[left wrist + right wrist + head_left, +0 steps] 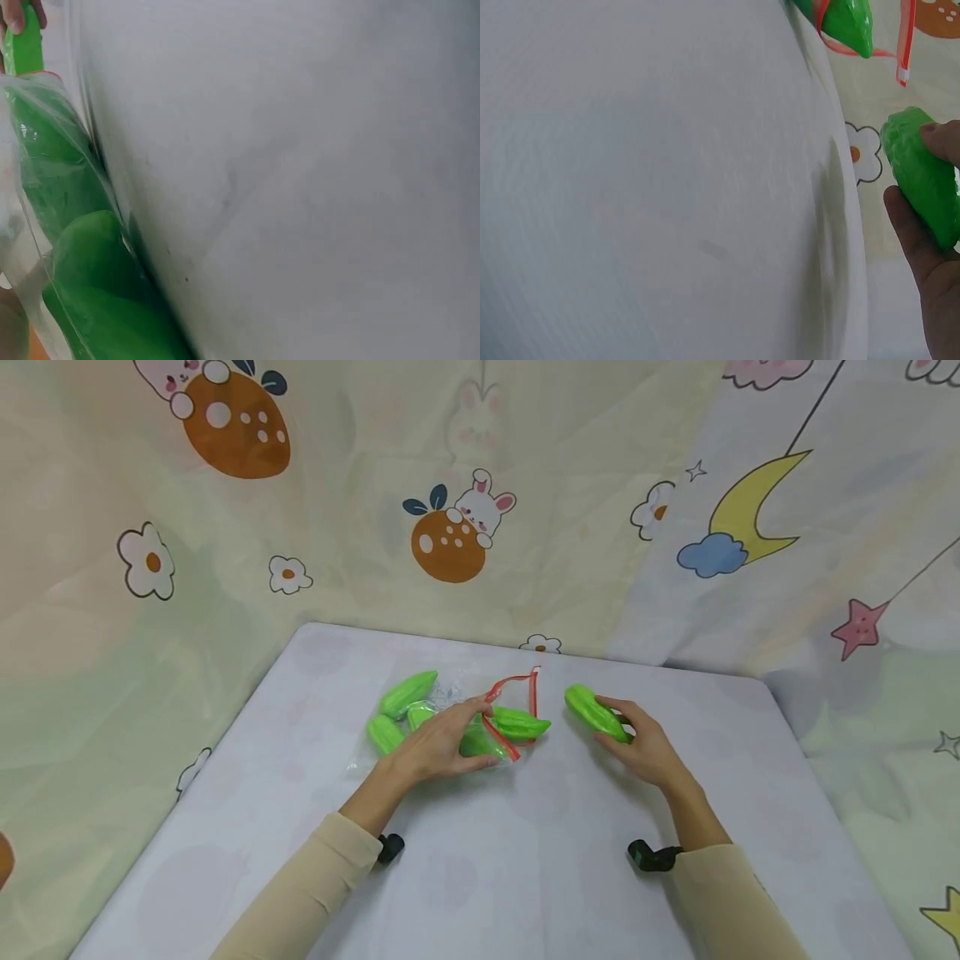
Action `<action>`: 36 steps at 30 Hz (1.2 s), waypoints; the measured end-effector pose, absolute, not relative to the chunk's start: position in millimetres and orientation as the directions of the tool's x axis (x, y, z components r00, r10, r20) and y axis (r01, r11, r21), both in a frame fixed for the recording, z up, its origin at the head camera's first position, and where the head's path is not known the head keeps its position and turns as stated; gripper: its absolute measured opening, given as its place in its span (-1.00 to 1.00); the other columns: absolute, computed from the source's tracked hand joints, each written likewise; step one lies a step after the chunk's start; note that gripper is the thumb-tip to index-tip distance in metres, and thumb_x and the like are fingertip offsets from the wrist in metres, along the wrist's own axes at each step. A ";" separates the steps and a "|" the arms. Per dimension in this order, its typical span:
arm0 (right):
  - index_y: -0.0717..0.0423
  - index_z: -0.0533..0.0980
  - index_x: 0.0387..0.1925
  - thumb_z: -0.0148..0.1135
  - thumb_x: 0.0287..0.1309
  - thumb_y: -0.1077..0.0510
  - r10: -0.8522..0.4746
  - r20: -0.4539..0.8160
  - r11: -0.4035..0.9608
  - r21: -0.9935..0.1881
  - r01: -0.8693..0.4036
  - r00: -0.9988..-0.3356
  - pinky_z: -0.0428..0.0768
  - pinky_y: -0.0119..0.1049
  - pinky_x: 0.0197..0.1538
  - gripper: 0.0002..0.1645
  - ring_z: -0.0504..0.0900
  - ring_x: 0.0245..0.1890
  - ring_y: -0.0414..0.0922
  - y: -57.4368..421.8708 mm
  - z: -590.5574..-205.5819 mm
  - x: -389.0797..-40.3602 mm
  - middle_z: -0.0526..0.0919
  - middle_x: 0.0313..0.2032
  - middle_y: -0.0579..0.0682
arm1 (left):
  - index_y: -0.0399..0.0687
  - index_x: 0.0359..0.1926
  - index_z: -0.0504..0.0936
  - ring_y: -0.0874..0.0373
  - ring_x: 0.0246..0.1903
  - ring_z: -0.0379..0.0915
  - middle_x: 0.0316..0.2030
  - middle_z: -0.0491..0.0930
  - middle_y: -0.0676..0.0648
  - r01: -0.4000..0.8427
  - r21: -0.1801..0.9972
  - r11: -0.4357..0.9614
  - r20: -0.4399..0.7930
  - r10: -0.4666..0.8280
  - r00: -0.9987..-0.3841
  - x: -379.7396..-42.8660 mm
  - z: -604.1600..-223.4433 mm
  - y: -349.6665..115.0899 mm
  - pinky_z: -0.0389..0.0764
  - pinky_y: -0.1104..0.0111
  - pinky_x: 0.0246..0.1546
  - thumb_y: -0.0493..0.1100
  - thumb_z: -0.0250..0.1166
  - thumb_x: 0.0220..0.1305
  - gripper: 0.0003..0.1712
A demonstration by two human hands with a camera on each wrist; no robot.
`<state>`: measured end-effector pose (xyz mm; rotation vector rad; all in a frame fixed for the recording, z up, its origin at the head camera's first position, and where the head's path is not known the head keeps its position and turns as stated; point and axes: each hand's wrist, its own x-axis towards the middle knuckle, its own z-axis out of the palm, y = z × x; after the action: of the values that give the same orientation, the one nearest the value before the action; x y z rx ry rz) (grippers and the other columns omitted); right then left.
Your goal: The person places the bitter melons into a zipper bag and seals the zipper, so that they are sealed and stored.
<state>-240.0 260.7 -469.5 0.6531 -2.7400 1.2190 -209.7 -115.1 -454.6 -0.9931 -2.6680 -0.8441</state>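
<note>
A clear zip bag (360, 763) with a red seal lies toward the back of the table with several bright green bitter melons (408, 692) inside. One bitter melon (525, 724) pokes its tip out through the bag's gaping mouth. My left hand (438, 743) holds the bag near that mouth, thumb and fingers on either side of it. Right of the bag, my right hand (648, 747) grips another bitter melon (591, 708) by its near end. Its bumpy skin (911, 165) shows between thumb and fingers in the right wrist view. The left wrist view shows the bagged melons (90, 247) close up.
A white cloth-covered table (540, 860) fills the lower scene. Behind it hangs a printed curtain (570, 527) with bunnies, flowers and a moon. Dark wrist cameras (652, 857) sit at both sleeve cuffs.
</note>
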 end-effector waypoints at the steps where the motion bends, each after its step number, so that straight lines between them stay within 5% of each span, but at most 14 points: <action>1: 0.02 0.38 0.45 0.40 0.29 0.18 -0.351 0.224 0.589 -0.702 -0.400 -0.909 0.49 0.19 0.24 -0.27 0.49 0.25 0.18 258.9 -469.8 -240.2 0.45 0.35 0.17 | 0.04 0.29 0.37 0.05 0.35 0.41 0.21 0.54 0.01 0.648 0.448 0.616 0.345 0.549 -0.761 -209.6 -454.6 -115.1 0.44 0.15 0.35 0.17 0.55 0.13 -0.18; 27: 0.01 0.50 0.33 0.45 0.24 0.17 -0.486 0.179 0.483 -0.760 -0.434 -0.855 0.49 0.19 0.27 -0.37 0.52 0.19 0.07 231.2 -464.3 -238.9 0.56 0.24 0.10 | 0.04 0.35 0.33 0.05 0.37 0.38 0.30 0.46 0.02 0.632 0.453 0.628 0.328 0.542 -0.774 -206.9 -454.1 -116.5 0.44 0.13 0.36 0.20 0.53 0.14 -0.12; 36: -0.07 0.54 0.23 0.51 0.19 0.11 -0.487 0.168 0.476 -0.771 -0.422 -0.857 0.64 -0.20 0.10 -0.42 0.59 0.06 -0.05 224.2 -463.7 -237.3 0.61 0.18 0.01 | 0.10 0.34 0.31 0.03 0.35 0.42 0.31 0.46 0.04 0.635 0.454 0.625 0.333 0.542 -0.771 -205.1 -453.5 -115.1 0.50 0.12 0.31 0.19 0.54 0.13 -0.13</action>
<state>-237.3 224.2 -463.7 0.8517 -2.7627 1.4093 -205.1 -115.1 -453.5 -0.9795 -2.6809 -0.8445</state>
